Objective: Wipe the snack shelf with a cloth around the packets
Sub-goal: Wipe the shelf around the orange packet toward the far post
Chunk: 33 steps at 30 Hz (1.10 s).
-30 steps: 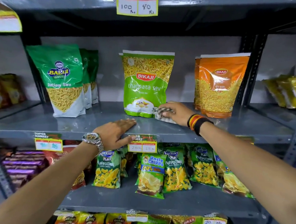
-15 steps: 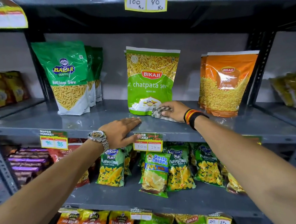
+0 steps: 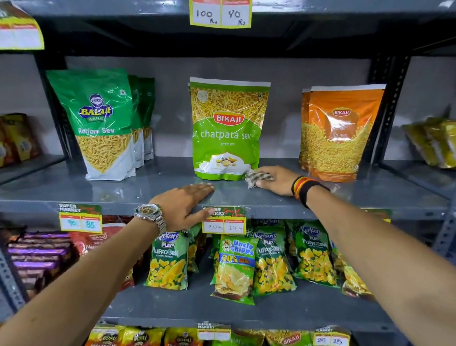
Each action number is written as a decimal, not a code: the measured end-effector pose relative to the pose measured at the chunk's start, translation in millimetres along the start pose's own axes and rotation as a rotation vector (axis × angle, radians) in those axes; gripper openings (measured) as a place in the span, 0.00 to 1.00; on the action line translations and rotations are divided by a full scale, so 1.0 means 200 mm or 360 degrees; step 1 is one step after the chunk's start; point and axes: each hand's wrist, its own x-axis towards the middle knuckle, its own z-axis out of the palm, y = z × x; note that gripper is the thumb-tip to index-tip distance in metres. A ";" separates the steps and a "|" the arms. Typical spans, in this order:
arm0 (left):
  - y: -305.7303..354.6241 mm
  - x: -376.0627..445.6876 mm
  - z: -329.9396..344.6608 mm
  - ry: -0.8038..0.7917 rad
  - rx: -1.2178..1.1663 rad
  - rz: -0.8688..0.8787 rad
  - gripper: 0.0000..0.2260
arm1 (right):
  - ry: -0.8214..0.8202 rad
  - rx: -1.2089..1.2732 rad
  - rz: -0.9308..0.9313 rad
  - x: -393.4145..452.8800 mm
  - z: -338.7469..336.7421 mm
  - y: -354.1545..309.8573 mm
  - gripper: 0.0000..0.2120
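Since a second ago the right hand [image 3: 276, 179] and its cloth [image 3: 257, 177] have stayed at the lower right corner of the green chatpata sev packet [image 3: 226, 129], barely shifting.

That grip is closed over the checked cloth, pressing it onto the grey snack shelf [image 3: 368, 192] between the green packet and the orange Bikaji packet [image 3: 340, 132], with the cloth touching the green one. Left hand [image 3: 185, 205] lies open and flat, holding nothing, on the shelf's front edge just beside a price tag [image 3: 223, 221]. Balaji Ratlami Sev packets [image 3: 101, 120] stand upright well apart at the left.
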 end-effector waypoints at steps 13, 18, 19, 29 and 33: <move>0.05 -0.01 -0.04 -0.0045 -0.0001 -0.0094 0.40 | 0.0170 0.0315 -0.0142 -0.45 -0.21 0.06 0.17; 0.08 -0.02 -0.04 -0.0091 0.0010 -0.0148 0.40 | 0.0173 0.0012 -0.0039 -0.50 -0.09 0.13 0.17; 0.09 -0.02 -0.04 -0.0095 0.0001 -0.0160 0.40 | 0.0104 0.0051 -0.0108 -0.54 -0.08 0.10 0.18; 0.45 0.22 -0.09 0.0044 -0.0063 0.0112 0.33 | 0.0367 0.0387 -0.0083 -0.53 -0.46 0.24 0.18; 0.47 0.40 -0.01 0.0010 -0.0081 0.0202 0.34 | 0.0308 0.0228 -0.0062 -0.32 -0.44 0.29 0.19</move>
